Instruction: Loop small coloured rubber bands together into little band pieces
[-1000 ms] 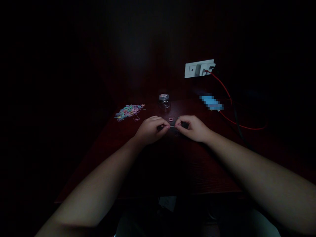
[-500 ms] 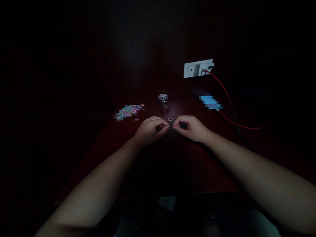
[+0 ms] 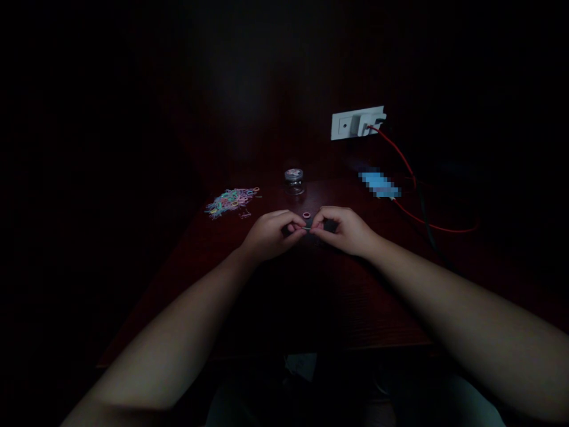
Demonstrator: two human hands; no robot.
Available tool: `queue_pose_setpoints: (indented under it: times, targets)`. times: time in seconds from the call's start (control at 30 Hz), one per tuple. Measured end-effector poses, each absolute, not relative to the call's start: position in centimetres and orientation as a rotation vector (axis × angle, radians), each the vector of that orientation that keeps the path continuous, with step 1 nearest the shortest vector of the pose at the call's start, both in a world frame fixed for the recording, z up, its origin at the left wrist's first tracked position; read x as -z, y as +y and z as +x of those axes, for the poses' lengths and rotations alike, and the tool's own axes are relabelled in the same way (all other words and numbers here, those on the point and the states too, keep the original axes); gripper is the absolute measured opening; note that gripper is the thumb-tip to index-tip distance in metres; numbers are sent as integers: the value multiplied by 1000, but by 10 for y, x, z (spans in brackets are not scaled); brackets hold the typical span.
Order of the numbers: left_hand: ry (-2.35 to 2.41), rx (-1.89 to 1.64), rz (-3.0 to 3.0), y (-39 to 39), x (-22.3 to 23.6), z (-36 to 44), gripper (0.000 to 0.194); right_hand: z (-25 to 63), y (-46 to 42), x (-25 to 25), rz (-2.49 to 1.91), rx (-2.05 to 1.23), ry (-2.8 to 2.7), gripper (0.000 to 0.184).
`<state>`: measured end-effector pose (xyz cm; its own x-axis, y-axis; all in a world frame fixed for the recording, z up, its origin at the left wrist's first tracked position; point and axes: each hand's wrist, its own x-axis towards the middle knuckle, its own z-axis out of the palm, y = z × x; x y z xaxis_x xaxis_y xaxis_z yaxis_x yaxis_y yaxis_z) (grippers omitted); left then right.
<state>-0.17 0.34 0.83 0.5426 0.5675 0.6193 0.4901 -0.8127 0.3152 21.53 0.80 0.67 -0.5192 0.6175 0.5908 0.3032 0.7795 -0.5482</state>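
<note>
A thin pale-green rubber band [image 3: 307, 228] runs in a short line between my two hands above the table. My left hand [image 3: 275, 232] pinches its left end between thumb and fingers. At the other end, the thumb and index finger of my right hand [image 3: 340, 230] are closed on it. Just behind my fingertips a small pink ring-shaped band [image 3: 306, 215] lies on the dark tabletop. To the left is a loose pile of colourful small bands [image 3: 231, 201]. A small clear jar [image 3: 294, 182] with a lid stands upright behind the pink band.
The dark red wooden table [image 3: 355, 308] has its front edge near my lap. A pixelated blue object [image 3: 379, 184], perhaps a phone, lies at right with a red cable [image 3: 400, 155] leading to a white wall socket [image 3: 351, 123]. A dark cord [image 3: 429, 228] hangs beside it.
The green band shows a little thicker between my fingertips, and the fingers have shifted slightly. Both hands stay in nearly the same place; the other things have not moved.
</note>
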Motion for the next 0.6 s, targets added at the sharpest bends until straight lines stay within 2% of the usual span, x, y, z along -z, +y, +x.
queue_pose_setpoints:
  times: [0.37, 0.6]
  targets:
    - [939, -1218, 2690, 1, -11, 0, 4, 216, 8, -6, -681, -492, -2102, 15]
    - [925, -1226, 2690, 1, -11, 0, 4, 217, 9, -6, -636, -443, -2136, 7]
